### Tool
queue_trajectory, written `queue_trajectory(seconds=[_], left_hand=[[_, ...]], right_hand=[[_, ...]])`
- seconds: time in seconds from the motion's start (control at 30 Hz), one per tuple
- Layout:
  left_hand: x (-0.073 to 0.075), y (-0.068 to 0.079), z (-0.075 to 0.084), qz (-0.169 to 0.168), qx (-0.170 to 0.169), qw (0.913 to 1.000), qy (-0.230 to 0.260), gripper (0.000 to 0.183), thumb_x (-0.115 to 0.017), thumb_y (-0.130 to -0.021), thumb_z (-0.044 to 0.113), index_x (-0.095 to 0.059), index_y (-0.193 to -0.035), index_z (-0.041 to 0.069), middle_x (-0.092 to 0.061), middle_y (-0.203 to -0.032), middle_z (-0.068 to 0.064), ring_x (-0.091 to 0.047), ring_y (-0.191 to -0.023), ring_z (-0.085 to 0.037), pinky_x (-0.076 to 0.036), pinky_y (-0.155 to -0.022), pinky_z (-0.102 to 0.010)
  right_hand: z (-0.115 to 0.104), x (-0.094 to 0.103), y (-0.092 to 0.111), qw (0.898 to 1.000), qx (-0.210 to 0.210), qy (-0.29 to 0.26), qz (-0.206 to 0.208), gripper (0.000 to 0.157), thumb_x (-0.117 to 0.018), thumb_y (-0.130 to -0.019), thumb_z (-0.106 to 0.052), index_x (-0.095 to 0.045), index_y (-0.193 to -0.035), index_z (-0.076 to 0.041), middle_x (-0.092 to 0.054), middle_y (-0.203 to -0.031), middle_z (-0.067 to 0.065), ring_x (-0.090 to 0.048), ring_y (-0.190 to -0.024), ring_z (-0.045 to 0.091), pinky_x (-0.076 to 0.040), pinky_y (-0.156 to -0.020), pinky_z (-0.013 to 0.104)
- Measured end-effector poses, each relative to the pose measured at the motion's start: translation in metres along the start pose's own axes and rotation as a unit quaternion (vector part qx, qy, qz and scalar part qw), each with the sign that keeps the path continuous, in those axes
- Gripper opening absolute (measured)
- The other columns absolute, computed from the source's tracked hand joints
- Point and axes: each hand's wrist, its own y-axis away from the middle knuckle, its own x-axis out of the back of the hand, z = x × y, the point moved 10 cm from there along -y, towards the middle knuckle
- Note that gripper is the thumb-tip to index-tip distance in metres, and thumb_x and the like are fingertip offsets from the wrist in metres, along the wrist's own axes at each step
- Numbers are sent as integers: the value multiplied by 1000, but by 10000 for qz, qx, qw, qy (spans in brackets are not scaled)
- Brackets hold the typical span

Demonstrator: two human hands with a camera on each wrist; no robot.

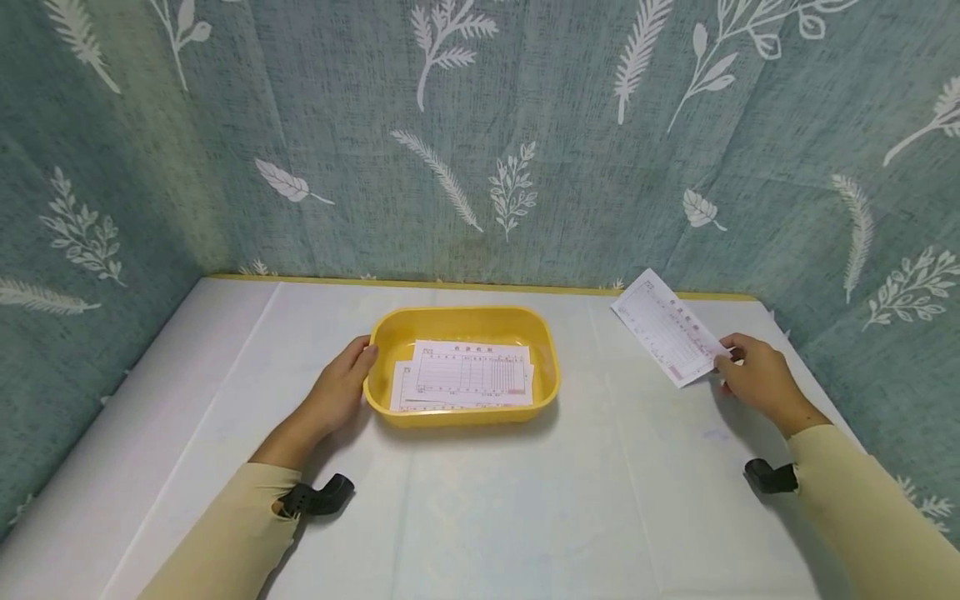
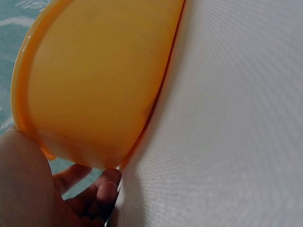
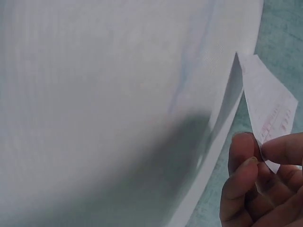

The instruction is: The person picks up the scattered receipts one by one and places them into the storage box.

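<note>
My left hand [image 1: 339, 385] grips the left end of a yellow plastic basin [image 1: 463, 418], thumb over its rim and fingers beneath the outer wall. In the left wrist view the fingers [image 2: 108, 191] curl close under the basin's side. Inside the basin lie several printed paper forms [image 1: 472, 371], overlapping one another. At the right, my right hand [image 1: 761, 375] pinches the lower corner of another printed receipt form [image 1: 667, 329] between thumb and fingers. That slip slants up toward the back left; in the right wrist view it appears lifted, with its printed side showing.
A white-covered table [image 1: 510, 508] stands under both hands, with a yellow strip [image 1: 337, 283] along its back edge. Behind it hangs a green cloth [image 1: 360, 167] with white leaf patterns, which also borders the sides. Black wrist cameras [image 1: 318, 497] sit on both sleeves.
</note>
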Motion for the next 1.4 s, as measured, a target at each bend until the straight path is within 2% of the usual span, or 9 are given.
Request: queue_trajectory(seconds=[0.2, 0.47, 0.73, 1.07, 1.23, 1.4], left_hand=[[0, -1, 0, 12, -45, 10000, 1, 58, -26, -108, 51, -39, -149, 13, -42, -154, -17, -32, -147, -39, -23, -120, -60], [-1, -1, -1, 3, 19, 10000, -13, 60, -25, -107, 53, -38, -150, 14, -41, -155, -16, -31, -148, -38, -22, -121, -60], [0, -2, -7, 71, -41, 9999, -124, 60, -24, -107, 55, -40, -149, 15, -44, -154, -16, -34, -146, -39, -25, -119, -60], [-1, 1, -5, -10, 4, 9999, -100, 60, -25, -107, 53, -38, -150, 15, -43, -155, -17, -33, -147, -39, -24, -120, -60], [1, -2, -1, 34, -75, 10000, -27, 59, -25, -107, 54, -39, -149, 15, -44, -153, -16, -34, -146, -38, -25, -119, -60], [0, -3, -4, -1, 6, 10000, -73, 58, -25, -107, 53, -39, -149, 16, -45, -152, -15, -35, -146, -37, -27, -118, -60]], right_hand=[[-9, 3, 5, 9992, 107, -211, 329, 36, -47, -99, -11, -53, -127, 11, -64, -107, 33, -64, -59, 16, -47, -49, 29], [-25, 8, 9, 9962, 202, -479, 693, 32, -48, -100, -11, -56, -123, 8, -67, -101, 28, -62, -59, 11, -49, -51, 26], [-37, 2, 16, 9950, 180, -756, 631, 33, -46, -103, -19, -57, -126, 3, -65, -106, 24, -62, -64, 10, -50, -54, 26], [-58, 1, 28, 9858, 367, -1396, 852, 30, -48, -102, -15, -59, -121, 5, -65, -100, 25, -62, -58, 8, -51, -51, 25], [-72, 0, 34, 9798, 513, -1695, 926, 27, -50, -102, -12, -60, -120, 5, -64, -97, 21, -62, -58, 11, -51, -51, 26], [-82, -4, 41, 9768, 618, -1857, 868, 26, -51, -102, -11, -60, -119, 6, -64, -94, 15, -62, -58, 12, -52, -52, 26]])
